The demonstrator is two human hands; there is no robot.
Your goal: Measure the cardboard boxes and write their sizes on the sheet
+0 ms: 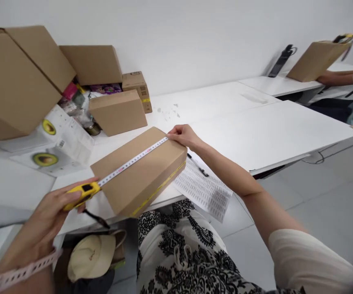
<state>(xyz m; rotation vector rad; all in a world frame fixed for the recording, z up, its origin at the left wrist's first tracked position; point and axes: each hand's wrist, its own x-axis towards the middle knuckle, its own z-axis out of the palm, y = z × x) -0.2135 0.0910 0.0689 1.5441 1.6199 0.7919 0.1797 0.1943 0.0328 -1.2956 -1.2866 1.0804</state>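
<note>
A brown cardboard box (145, 171) with yellow tape along its near side lies at the table's front edge. My left hand (56, 200) is closed around a yellow tape measure (83, 194) just off the box's left end, with a dark strap hanging below it. The white blade (133, 160) is drawn out across the top of the box. At the far right end of the box, my right hand (184, 136) pinches the blade's tip against the edge. A printed sheet (205, 190) with a black pen (198, 165) on it lies right of the box, overhanging the table edge.
Cardboard boxes (118, 112), a white avocado-print carton (56, 141) and packaged goods crowd the left. A large open box (17, 81) leans over them. A beige cap (92, 255) sits below the table. At right are a dark bottle (282, 61) and another person's arm (338, 77) at a box.
</note>
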